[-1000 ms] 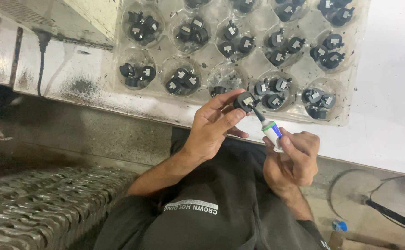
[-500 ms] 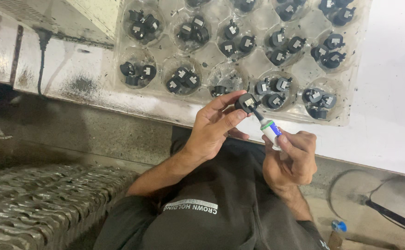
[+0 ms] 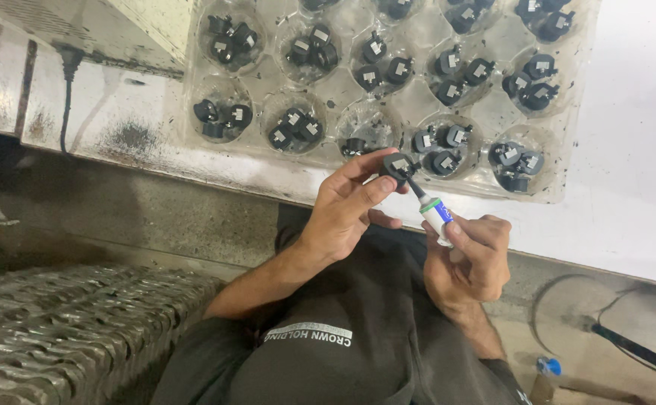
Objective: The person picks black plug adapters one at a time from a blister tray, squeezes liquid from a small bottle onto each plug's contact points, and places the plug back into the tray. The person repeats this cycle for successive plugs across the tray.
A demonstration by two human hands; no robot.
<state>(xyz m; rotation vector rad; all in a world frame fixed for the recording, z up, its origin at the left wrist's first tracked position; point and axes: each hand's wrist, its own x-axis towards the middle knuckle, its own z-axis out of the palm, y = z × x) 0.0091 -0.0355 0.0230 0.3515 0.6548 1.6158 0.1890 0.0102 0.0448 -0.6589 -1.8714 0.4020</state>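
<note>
My left hand (image 3: 347,206) pinches a small black plastic part (image 3: 398,166) with a pale square on it, held just in front of the tray's near edge. My right hand (image 3: 472,262) grips a small white tube (image 3: 437,216) with a green and blue band; its dark thin nozzle touches the part from below right. Beyond both hands lies a clear plastic tray (image 3: 275,79) with round wells, each holding two or three of the same black parts (image 3: 299,128).
The tray rests on a worn white workbench (image 3: 628,150). A black cable (image 3: 65,82) hangs at the left. A ribbed metal grating (image 3: 50,337) is low left. A small blue-capped bottle (image 3: 544,379) and a dark cable (image 3: 635,349) lie on the floor at lower right.
Both hands have stayed almost in place; the tube's nozzle remains against the black part, with only a slight shift of the fingers.
</note>
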